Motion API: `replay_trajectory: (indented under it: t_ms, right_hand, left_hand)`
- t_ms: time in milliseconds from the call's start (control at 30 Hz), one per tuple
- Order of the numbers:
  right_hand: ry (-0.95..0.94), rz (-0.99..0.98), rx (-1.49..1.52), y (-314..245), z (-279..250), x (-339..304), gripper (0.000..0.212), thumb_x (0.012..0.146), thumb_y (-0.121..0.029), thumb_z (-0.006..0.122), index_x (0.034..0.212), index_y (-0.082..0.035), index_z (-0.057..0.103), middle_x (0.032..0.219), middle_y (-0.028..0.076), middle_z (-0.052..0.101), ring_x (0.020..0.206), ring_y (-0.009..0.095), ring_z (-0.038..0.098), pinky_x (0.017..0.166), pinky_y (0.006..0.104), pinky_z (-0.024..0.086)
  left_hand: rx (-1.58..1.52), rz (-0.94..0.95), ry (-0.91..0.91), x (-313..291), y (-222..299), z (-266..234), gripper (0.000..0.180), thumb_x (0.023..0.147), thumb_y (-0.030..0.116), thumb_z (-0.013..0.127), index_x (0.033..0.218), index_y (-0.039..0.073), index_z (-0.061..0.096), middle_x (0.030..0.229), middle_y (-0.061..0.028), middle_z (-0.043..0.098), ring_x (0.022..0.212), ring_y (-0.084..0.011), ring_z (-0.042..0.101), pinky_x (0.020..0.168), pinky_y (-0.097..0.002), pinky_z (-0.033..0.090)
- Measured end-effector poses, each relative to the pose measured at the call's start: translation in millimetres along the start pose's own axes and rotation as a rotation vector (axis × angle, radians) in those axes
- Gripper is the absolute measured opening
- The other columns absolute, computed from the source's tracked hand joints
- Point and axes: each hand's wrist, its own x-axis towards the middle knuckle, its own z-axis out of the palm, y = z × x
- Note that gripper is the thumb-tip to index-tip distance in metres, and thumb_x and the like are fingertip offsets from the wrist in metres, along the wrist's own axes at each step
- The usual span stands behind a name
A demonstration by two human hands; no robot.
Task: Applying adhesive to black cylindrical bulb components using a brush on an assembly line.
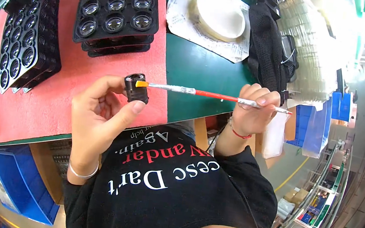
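My left hand (94, 118) pinches a small black lens barrel (137, 94) between thumb and fingers, above the front part of the pink mat. In my right hand (256, 109) is a thin paintbrush (215, 95) with a red handle and a silvery ferrule, lying nearly level. Its yellow bristles (141, 83) are at the upper part of the barrel and appear to touch it. Beyond the left hand, a stack of black trays (102, 39) bears several round glass lenses. A second tray stack (45, 56) with lenses stands farther left.
The pink mat (60, 112) covers the left of the green table (193, 69). A round white dish (223, 15) rests on printed paper (180, 24) at the back. Right of it are a black mesh bag (266, 37) and stacked clear trays (308, 52). Blue bins (21, 180) stand below.
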Motion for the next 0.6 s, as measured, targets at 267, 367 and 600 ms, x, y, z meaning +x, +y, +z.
replay_trajectory:
  t_ms: [267,367,600]
  right_hand:
    - [-0.024,-0.041,-0.059,1.2,-1.8,-0.8,0.027,0.090,-0.025,0.047,0.077,-0.002,0.047,0.059,0.009,0.052,0.047,0.015,0.046,0.041,0.0250,0.035]
    - [-0.019,-0.045,-0.075,1.9,-2.6,-0.7,0.027,0.090,-0.025,0.047,0.077,-0.002,0.047,0.059,0.009,0.051,0.047,0.014,0.046,0.041,0.0248,0.035]
    - [0.046,-0.082,-0.101,2.0,-9.3,-5.3,0.026,0.089,-0.025,0.049,0.075,-0.003,0.047,0.057,0.007,0.049,0.046,0.013,0.043,0.042,0.0242,0.033]
  left_hand:
    - [-0.101,-0.035,-0.071,0.5,2.9,-2.7,0.021,0.074,0.005,0.066,0.093,-0.003,0.059,0.075,0.0018,0.057,0.056,0.0012,0.040,0.048,-0.0140,0.029]
    - [-0.095,-0.024,-0.100,0.5,2.5,-3.5,0.023,0.075,0.004,0.065,0.096,-0.003,0.059,0.077,0.0014,0.058,0.058,0.0004,0.041,0.050,-0.0145,0.031]
    - [0.003,0.032,-0.079,-3.5,1.0,0.4,0.025,0.074,0.002,0.065,0.098,-0.003,0.059,0.077,0.0012,0.059,0.059,-0.0011,0.044,0.051,-0.0149,0.033]
